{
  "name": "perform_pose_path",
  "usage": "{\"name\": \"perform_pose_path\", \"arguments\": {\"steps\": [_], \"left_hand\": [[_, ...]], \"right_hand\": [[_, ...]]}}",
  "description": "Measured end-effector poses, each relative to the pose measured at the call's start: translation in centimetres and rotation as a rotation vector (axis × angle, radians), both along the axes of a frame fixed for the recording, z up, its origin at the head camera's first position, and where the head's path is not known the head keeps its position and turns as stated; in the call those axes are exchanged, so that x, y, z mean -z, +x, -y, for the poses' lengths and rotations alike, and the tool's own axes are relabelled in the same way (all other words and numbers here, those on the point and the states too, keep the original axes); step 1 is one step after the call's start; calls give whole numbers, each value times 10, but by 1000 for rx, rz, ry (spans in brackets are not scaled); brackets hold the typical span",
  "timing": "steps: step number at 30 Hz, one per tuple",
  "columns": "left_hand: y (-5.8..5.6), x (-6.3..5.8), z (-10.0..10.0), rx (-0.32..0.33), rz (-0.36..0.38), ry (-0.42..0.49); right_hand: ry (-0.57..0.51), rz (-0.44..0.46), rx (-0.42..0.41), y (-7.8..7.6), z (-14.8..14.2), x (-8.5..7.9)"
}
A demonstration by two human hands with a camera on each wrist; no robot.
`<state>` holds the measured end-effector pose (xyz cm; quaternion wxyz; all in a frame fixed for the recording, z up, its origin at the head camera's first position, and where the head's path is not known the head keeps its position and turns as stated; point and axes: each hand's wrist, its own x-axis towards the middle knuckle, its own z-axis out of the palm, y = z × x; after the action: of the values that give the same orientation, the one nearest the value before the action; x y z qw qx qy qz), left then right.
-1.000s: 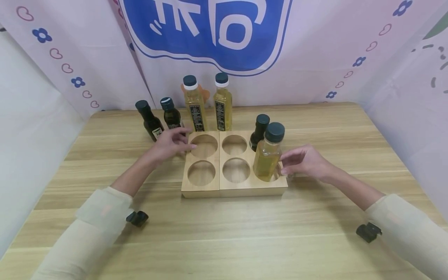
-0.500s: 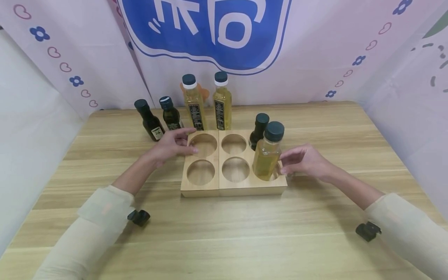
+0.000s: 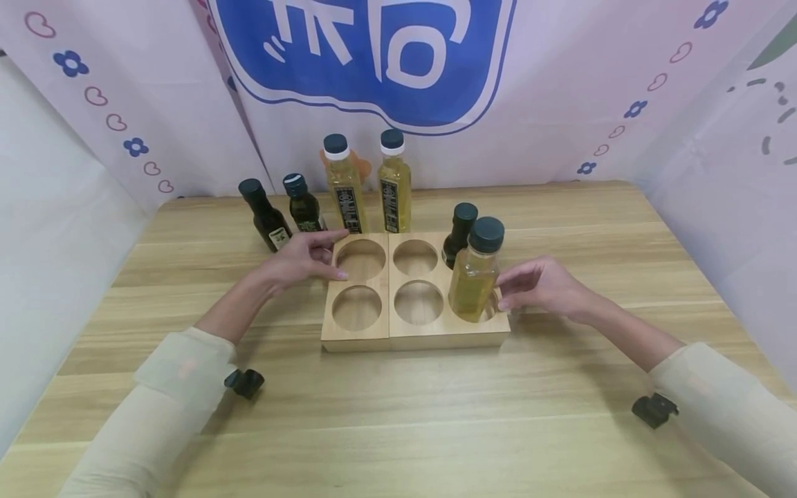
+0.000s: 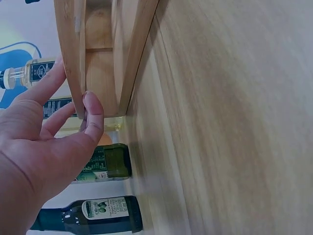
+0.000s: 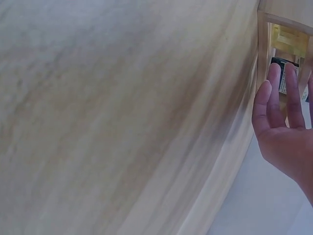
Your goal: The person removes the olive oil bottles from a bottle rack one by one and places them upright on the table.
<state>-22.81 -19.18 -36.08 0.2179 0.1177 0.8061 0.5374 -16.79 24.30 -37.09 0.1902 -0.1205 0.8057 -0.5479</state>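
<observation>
A pale wooden bottle rack (image 3: 364,339) with several round holes stands mid-table, a seam dividing its left section from the rest. My left hand (image 3: 301,259) pinches the top board at its left end. In the left wrist view, the thumb (image 4: 92,103) bends against the board while the index finger lies along its upper face. At the other end, my right hand (image 3: 542,290) has loosely extended fingers by the rack's open side. A yellow oil bottle with a dark cap (image 3: 474,283) fills the front right hole. A small dark bottle (image 3: 461,235) stands behind it.
Behind the rack stand two yellow oil bottles, one left (image 3: 349,200) and one right (image 3: 396,194). Two dark green bottles, the outer one (image 3: 268,218) and the inner one (image 3: 305,207), stand beyond my left hand. A printed cloth (image 3: 548,104) hangs behind the wooden table (image 3: 405,429).
My left thumb has drawn back and down to the rack's left edge, and the fingers have come onto its back left corner. The right hand and the bottles stay in place.
</observation>
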Motion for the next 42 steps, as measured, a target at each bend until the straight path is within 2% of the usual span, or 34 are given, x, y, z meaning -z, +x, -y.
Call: {"name": "perform_pose_path", "arguments": {"steps": [9, 16, 25, 30, 34, 39, 42], "left_hand": [[-1, -1, 0, 8, -14, -21], [-1, -3, 1, 16, -28, -31], [-2, -3, 2, 22, -30, -35], [-2, -2, 2, 25, -24, -35], [-2, -1, 2, 32, -23, -36], [-2, -1, 2, 33, -20, -35], [-2, -1, 2, 31, -19, -35]], "right_hand": [[56, -56, -85, -4, -3, -2], [51, -177, -145, -9, -6, -3], [61, -230, -69, -12, -8, -14], [36, -299, -34, -15, -7, -23], [6, -357, 35, -15, -5, -34], [-130, -396, 113, -11, -1, -51], [-263, -439, 118, -11, 2, -58]]}}
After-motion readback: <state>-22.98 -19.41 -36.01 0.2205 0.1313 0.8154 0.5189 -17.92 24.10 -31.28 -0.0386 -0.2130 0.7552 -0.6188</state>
